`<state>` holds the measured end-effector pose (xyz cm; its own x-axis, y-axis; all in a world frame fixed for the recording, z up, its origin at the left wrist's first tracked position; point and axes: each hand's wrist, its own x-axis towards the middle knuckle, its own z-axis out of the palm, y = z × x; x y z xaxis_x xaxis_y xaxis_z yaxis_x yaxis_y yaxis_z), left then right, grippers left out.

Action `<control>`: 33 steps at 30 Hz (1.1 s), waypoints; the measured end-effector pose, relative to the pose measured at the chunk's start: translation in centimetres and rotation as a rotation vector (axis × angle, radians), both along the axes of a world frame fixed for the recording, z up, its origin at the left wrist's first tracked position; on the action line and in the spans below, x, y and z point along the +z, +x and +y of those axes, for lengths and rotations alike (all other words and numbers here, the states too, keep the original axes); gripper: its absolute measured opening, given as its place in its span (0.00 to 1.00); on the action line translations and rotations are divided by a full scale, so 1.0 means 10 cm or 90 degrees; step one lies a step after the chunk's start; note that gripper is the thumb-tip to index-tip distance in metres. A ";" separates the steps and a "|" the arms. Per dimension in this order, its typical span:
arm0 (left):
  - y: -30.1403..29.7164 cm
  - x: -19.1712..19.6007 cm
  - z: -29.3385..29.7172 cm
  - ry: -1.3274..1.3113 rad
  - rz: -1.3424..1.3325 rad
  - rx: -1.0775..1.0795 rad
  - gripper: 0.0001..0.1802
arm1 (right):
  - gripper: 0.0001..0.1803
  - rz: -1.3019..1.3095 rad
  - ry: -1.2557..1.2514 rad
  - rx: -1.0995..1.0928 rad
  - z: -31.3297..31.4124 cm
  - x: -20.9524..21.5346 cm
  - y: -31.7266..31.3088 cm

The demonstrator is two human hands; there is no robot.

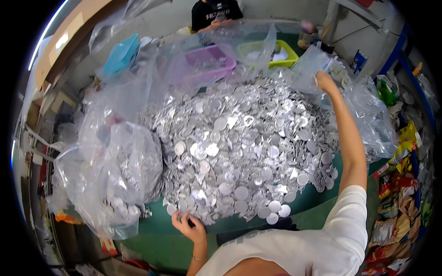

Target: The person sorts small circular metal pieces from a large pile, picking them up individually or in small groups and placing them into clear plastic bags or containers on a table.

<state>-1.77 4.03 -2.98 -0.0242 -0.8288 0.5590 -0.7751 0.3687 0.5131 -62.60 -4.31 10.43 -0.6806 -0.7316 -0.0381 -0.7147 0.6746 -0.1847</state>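
A broad heap of shiny silver metal discs and small flat pieces (239,147) covers the green tabletop (308,218). At the heap's near left edge is my left hand (189,226), its fingers bent and apart, the tips touching the loose pieces. My right arm stretches far to the right side. There my right hand (326,82) is closed, gripping a clear plastic bag (307,69) beyond the heap; its fingertips are partly hidden. Several loose round discs (275,206) lie along the near edge.
A large clear bag of silver pieces (133,161) stands at the left. Purple (209,62), yellow-green (290,49) and blue (122,53) plastic trays sit at the back. Across the table is a person in a black shirt (214,14). Crumpled packages (396,216) pile up at the right.
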 end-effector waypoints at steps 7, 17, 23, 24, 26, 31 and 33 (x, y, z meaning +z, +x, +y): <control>-0.08 0.03 0.01 0.012 0.042 0.000 0.10 | 0.23 -0.203 -0.226 0.150 -0.48 -0.35 -0.23; -0.79 0.85 -0.30 0.084 0.232 -0.297 0.19 | 0.34 -0.176 -0.227 0.133 0.09 -0.37 -0.61; -3.30 1.87 -0.96 0.525 0.341 -0.560 0.51 | 0.31 -0.417 -0.250 0.276 0.22 -0.17 0.50; -3.72 1.87 -1.07 0.543 0.328 -0.570 0.48 | 0.28 -0.420 -0.305 0.283 0.24 -0.20 0.51; -4.39 1.69 -1.44 0.518 0.241 -0.556 0.39 | 0.24 -0.480 -0.285 0.268 0.20 -0.09 0.58; -5.12 1.19 -2.13 0.523 0.536 -0.411 0.12 | 0.23 0.090 -0.361 0.018 0.38 0.01 0.44; -5.15 1.13 -2.36 0.583 0.707 -0.441 0.10 | 0.22 0.398 -0.334 -0.164 0.42 -0.01 0.35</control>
<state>-53.29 -19.61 8.36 -0.4600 -0.8820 -0.1021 0.2951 -0.2603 0.9193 -59.14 -0.13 10.37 -0.6106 -0.3697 0.7003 -0.6258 0.7672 -0.1405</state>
